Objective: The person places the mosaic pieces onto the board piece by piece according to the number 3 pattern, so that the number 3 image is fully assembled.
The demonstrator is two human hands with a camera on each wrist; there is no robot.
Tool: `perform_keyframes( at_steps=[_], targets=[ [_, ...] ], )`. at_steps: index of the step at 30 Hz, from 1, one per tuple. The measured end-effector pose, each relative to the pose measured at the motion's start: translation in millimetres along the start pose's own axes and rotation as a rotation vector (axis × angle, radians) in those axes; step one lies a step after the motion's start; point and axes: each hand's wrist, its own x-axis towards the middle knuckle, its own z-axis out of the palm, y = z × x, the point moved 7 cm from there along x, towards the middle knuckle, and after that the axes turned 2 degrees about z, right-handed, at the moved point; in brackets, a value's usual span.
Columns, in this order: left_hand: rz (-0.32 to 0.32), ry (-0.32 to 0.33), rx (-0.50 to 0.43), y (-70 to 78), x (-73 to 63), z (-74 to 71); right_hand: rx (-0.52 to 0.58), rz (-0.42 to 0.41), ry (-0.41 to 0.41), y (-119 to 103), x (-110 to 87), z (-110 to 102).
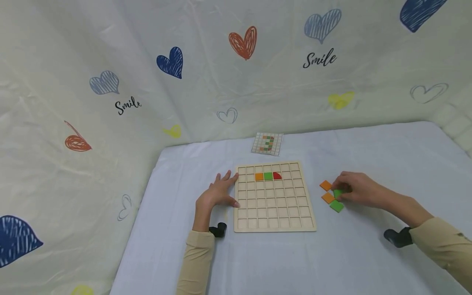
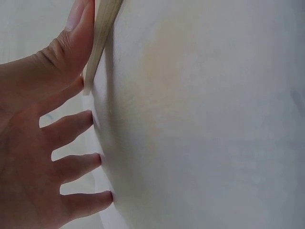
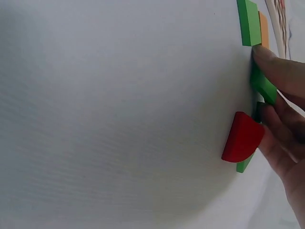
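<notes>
A wooden grid board [image 1: 273, 213] lies on the table with an orange square [image 1: 259, 176], a green square [image 1: 268, 175] and a red quarter-round piece [image 1: 277, 175] in one row near its far side. My left hand [image 1: 217, 192] spreads its fingers at the board's left edge, the thumb against that edge in the left wrist view. To the right of the board, my right hand [image 1: 355, 188] pinches a green square tile [image 3: 263, 86] between thumb and fingers. Close by lie two orange tiles [image 1: 327, 198] and another green tile [image 1: 336, 206]. A red quarter-round piece [image 3: 243, 138] sits beside the fingers.
A small printed card [image 1: 267, 143] with a coloured grid pattern lies beyond the board. White cloth [image 1: 280, 262] covers the table, and a curtain [image 1: 206, 90] with hearts hangs behind it. Dark wrist cameras [image 1: 398, 237] are worn on both wrists.
</notes>
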Motion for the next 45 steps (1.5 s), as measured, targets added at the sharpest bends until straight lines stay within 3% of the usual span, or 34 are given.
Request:
perform_keyframes(
  at_steps=[6,14,27,34,45],
  targets=[
    [-0.001,-0.002,-0.008,1.2,-1.2,-0.2,-0.002,0.006,0.054,-2,-1.4,-4],
    [-0.009,0.001,0.0,0.2,-0.4,-0.8,0.034,-0.05,0.119,-10,-0.9,-14],
    [0.0,-0.004,0.007,0.1,1.2,-1.3,0.223,0.128,0.039,-8,8.2,-3],
    [-0.007,-0.009,0.003,0.4,-0.2,-0.9,0.287,0.107,0.029,-14,14.0,2],
    [0.004,-0.007,0.008,0.8,0.4,-1.0,0.294,0.095,0.03,-29,27.5,6]
  ],
)
